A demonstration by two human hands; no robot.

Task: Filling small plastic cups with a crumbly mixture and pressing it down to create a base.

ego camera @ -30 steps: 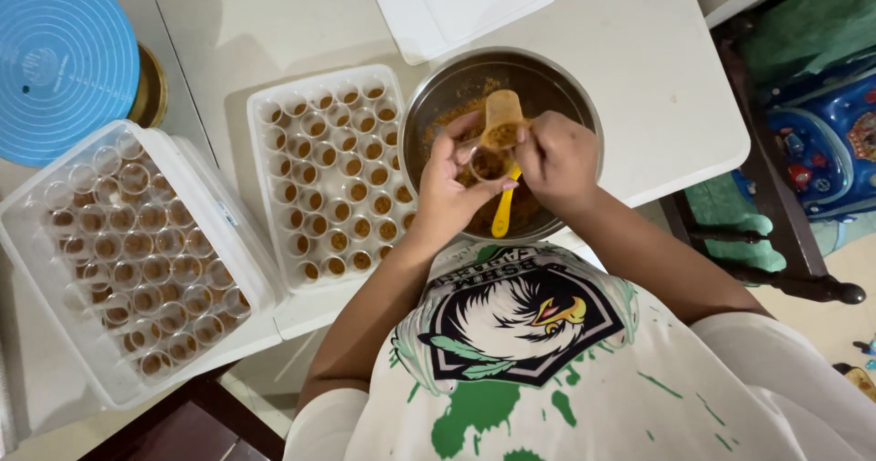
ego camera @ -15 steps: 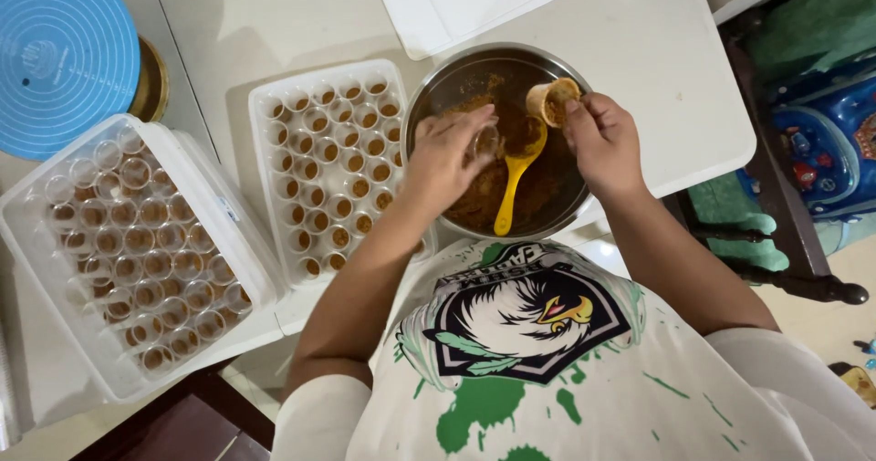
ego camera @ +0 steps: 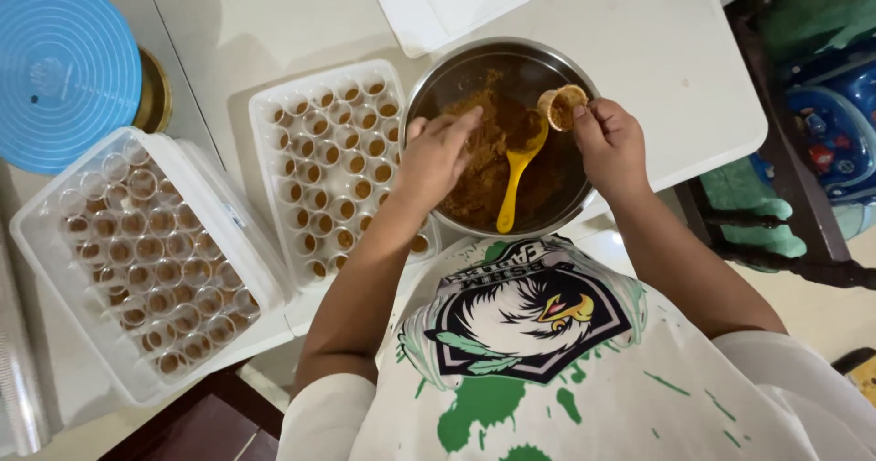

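The right hand (ego camera: 613,146) pinches a small clear cup (ego camera: 563,107) by its rim, fingertips closed on it, tilted over the far side of the steel bowl (ego camera: 438,87). The cup looks packed with brown paste. It is probably thin plastic: light, easily crushed, and likely greasy on the outside, so a gentle grip at the rim or around the wall would suit it best, not a hard squeeze.

The left hand (ego camera: 436,155) reaches into the bowl with fingers loosely curled over the paste (ego camera: 479,164); whether it holds any I cannot tell. The paste looks soft and sticky, likely to cling to fingers.

Between the hands a yellow spoon (ego camera: 516,173) lies in the bowl, untouched. Just left of the left hand sits a white tray (ego camera: 274,196) of filled cups; further left, a second tray (ego camera: 50,269)
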